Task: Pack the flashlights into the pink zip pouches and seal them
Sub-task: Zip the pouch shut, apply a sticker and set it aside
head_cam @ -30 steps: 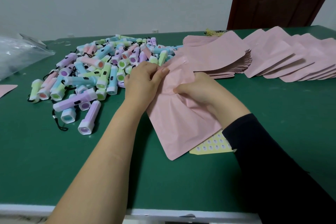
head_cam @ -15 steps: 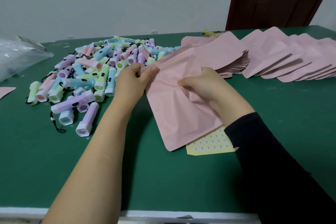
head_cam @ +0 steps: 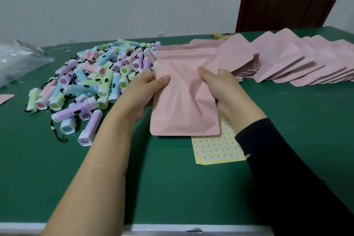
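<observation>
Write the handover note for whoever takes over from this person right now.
Left hand and right hand: each grips one side of a pink pouch, held upright above the table.
Flashlights: loose pile left of the pouch.
Pouch stack: behind the right hand; fanned pouches further right.
Done: the held pouch's zip looks closed; its contents are not visible.
Left: set it aside, then fill and seal the rest.

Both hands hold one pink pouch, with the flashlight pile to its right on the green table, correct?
No: the head view shows the flashlight pile on the green table to the left of the pink pouch. The left hand and right hand both hold it.
</observation>
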